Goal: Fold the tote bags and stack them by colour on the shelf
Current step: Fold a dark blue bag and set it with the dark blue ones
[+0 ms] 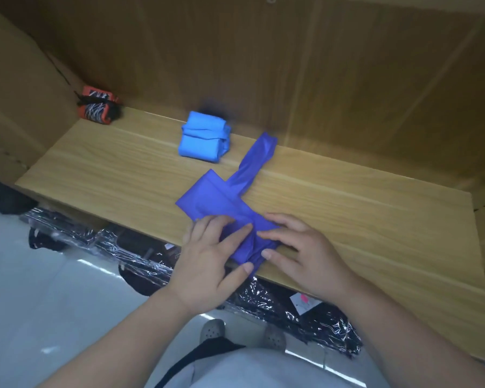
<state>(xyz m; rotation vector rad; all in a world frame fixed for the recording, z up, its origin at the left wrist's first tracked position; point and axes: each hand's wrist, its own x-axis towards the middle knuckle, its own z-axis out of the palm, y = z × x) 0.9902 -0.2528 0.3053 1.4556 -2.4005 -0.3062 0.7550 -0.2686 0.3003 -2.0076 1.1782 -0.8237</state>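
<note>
You stand at a wooden shelf [101, 163] and look down at your two hands working near its front edge.

At the far left, in the back corner of the shelf, sits a small folded bundle in orange and black [100, 109], touching the side wall. Further right, near the back panel, rests a light blue folded bag [203, 141], a neat squarish packet lying flat and well apart from the orange one.

Just right of it and nearer to you lies the dark blue bag [219, 203], partly folded into a flat band that runs diagonally across the shelf. Its handle strip [256, 158] stretches away toward the back, ending beside the light blue packet.

Your left hand [210, 264] presses on the near end of the dark blue bag, fingers spread, thumb at the shelf's front edge. Your right hand [308, 253] lies flat just beside it, fingers spread apart, fingertips on the same bunched end of fabric. Neither hand is closed around the cloth.

Below the shelf, dark items in shiny plastic wrap [140, 259] lie on the pale floor [39, 303].
</note>
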